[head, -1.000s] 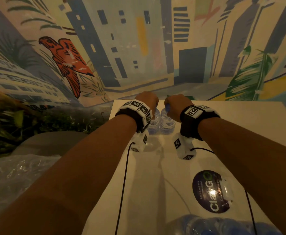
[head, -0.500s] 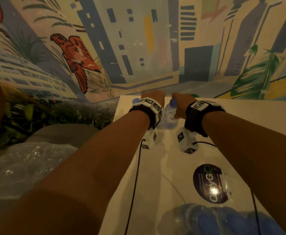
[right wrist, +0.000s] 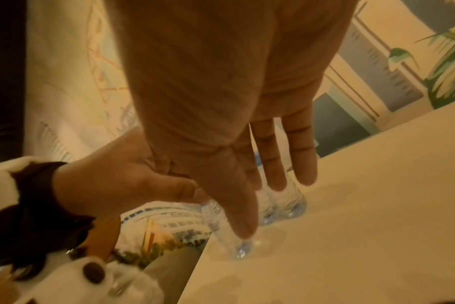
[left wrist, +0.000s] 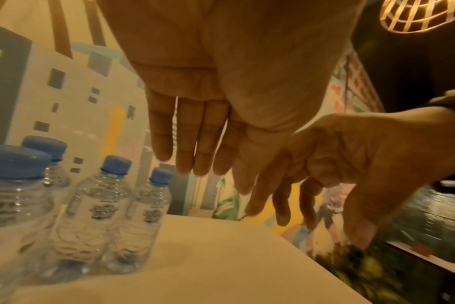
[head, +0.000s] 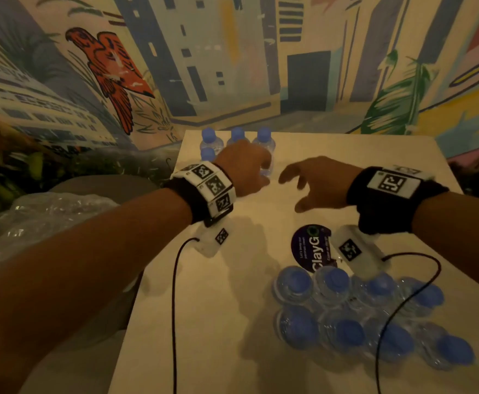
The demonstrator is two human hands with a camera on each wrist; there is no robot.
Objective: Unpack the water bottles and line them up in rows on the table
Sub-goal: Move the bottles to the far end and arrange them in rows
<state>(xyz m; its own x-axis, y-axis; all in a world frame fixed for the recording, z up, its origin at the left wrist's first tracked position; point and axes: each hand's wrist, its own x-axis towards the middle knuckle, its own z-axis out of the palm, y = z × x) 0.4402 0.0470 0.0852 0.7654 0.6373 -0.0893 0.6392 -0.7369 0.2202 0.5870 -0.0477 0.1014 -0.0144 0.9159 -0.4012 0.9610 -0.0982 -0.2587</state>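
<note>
Packed bottles [head: 372, 314]: seen nearest, below the right wrist, on the table [head: 204, 308].
Right hand [head: 318, 183]: fingers relaxed, spread; nothing held.
Left hand [head: 241, 166]: fingers straight in wrist view; nothing gripped.
Unpacked bottles [left wrist: 101, 205]: stood upright just beyond the left hand.

White table [head: 227, 294]; upright bottles [head: 264, 140] far; pack [head: 369, 314] near

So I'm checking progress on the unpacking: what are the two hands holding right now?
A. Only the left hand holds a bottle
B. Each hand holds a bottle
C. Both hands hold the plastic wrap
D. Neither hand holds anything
D: the left hand and right hand both hang over the table with fingers relaxed, beside the bottles standing at the far corner.
</note>
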